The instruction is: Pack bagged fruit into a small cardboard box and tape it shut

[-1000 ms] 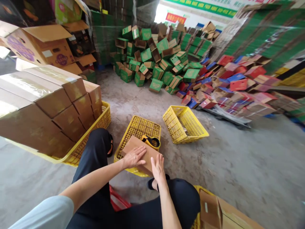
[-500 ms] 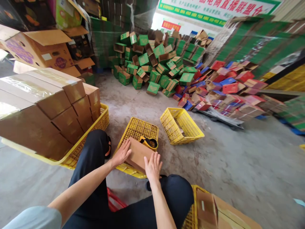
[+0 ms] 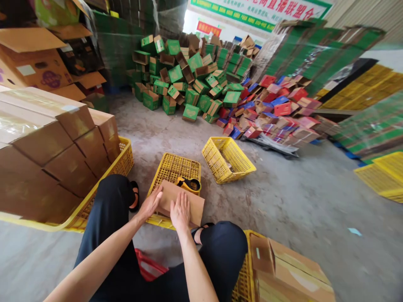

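Right hand (image 3: 180,212) shifted inward over box (image 3: 195,206), left hand (image 3: 150,204) at its left edge, fingers straight, not clenched; likely light, stiffish card, best held by opposite ends.

A: What carries the things in front of you?

B: A yellow crate (image 3: 178,164), grid face up; on it lie your cardboard box (image 3: 195,205) and, just beside it, a black-and-yellow tape dispenser (image 3: 188,183)

A: And what does your crate stand on?

B: The grey floor (image 3: 299,209), with an open yellow basket (image 3: 214,161) just beyond, a crate of cartons (image 3: 66,172) at your left, green boxes (image 3: 190,112) farther off and a pale blue scrap (image 3: 355,231) to your right
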{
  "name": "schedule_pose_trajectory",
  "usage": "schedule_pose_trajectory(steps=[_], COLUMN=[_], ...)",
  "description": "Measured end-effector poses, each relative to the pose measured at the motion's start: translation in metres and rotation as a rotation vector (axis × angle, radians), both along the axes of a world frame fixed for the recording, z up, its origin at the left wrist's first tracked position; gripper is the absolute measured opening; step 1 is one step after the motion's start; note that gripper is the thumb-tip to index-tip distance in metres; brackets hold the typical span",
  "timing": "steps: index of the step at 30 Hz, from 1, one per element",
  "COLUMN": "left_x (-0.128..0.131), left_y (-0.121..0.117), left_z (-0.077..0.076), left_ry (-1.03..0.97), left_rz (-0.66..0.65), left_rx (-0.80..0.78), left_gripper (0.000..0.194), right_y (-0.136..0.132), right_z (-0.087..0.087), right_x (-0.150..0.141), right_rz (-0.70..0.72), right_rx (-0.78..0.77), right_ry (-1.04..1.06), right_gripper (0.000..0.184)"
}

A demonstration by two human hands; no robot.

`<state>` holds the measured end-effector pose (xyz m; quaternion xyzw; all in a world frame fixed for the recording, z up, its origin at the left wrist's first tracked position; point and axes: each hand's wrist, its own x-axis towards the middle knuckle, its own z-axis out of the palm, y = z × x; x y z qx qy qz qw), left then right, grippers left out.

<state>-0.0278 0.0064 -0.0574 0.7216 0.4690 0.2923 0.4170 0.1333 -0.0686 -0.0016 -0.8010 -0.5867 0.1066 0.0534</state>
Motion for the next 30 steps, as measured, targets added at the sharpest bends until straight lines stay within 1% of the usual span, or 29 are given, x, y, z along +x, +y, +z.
schedule_pose_trajectory(steps=[3, 6, 8, 11, 13, 15, 16, 17, 19, 20, 22, 25, 30], left_x=[0.000, 0.000, 0.000, 0.002, 0.005, 0.010, 0.013, 0.016, 0.021, 0.022, 0.022, 0.019, 0.016], left_y=[-0.003, -0.005, -0.006, -0.010, -0.016, -0.026, -0.031, -0.037, -0.046, -0.048, -0.050, -0.048, -0.045], left_z=[0.002, 0.004, 0.005, 0.006, 0.006, 0.006, 0.006, 0.006, 0.007, 0.008, 0.012, 0.016, 0.014], left_ry=[0.023, 0.069, 0.112, 0.204, 0.273, 0.320, 0.329, 0.330, 0.314, 0.301, 0.276, 0.263, 0.297], left_rz=[0.001, 0.004, 0.010, -0.009, -0.039, -0.072, -0.097, -0.132, -0.227, -0.274, -0.345, -0.379, -0.344], left_rx=[0.036, 0.063, 0.107, 0.254, 0.363, 0.438, 0.461, 0.474, 0.476, 0.466, 0.437, 0.414, 0.456], left_gripper=[0.066, 0.066, 0.067, 0.075, 0.083, 0.087, 0.088, 0.088, 0.085, 0.083, 0.079, 0.076, 0.074], right_y=[-0.022, -0.038, -0.043, -0.047, -0.049, -0.052, -0.054, -0.054, -0.053, -0.051, -0.046, -0.040, -0.046], right_z=[-0.005, -0.014, -0.018, -0.020, -0.020, -0.021, -0.023, -0.024, -0.027, -0.028, -0.026, -0.018, -0.008], right_x=[0.032, 0.057, 0.068, 0.074, 0.068, 0.053, 0.042, 0.029, 0.001, -0.012, -0.030, -0.036, -0.022], right_rz=[-0.122, -0.225, -0.270, -0.300, -0.307, -0.275, -0.234, -0.160, 0.023, 0.079, 0.099, 0.092, 0.084], right_rx=[-0.031, 0.015, 0.034, 0.028, 0.035, 0.072, 0.099, 0.127, 0.152, 0.157, 0.161, 0.151, 0.076], right_ry=[-0.016, -0.003, 0.026, 0.053, 0.033, -0.016, -0.042, -0.049, -0.006, 0.013, 0.019, 0.022, 0.033], right_gripper=[0.068, 0.071, 0.074, 0.076, 0.078, 0.078, 0.076, 0.073, 0.064, 0.062, 0.064, 0.066, 0.058])
